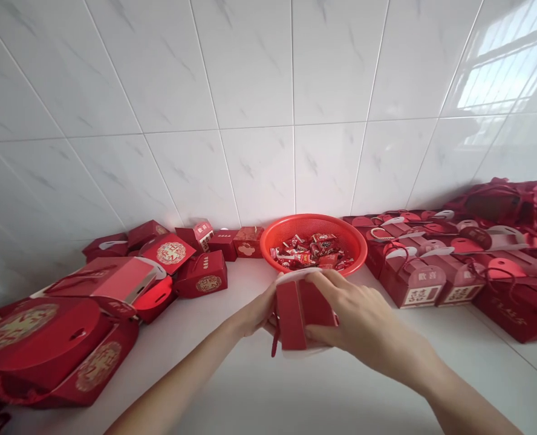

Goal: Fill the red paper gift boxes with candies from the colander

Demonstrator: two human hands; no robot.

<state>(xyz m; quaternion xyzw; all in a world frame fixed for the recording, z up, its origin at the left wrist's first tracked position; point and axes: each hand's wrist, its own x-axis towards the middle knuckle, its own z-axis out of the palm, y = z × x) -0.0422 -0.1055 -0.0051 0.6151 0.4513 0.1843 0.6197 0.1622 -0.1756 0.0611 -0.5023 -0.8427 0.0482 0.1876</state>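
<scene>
My left grip (258, 313) and right grip (358, 307) clasp a red rectangular cardboard box (292, 317), apparently mid-shaping, and the next move likely calls for light, even pressure.

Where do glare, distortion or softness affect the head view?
Head view: window reflection glares on the upper-right wall tiles; same view: red gift boxes at the left edge look stretched; same view: lettering on the wrapped candies looks soft, hard to read.
</scene>
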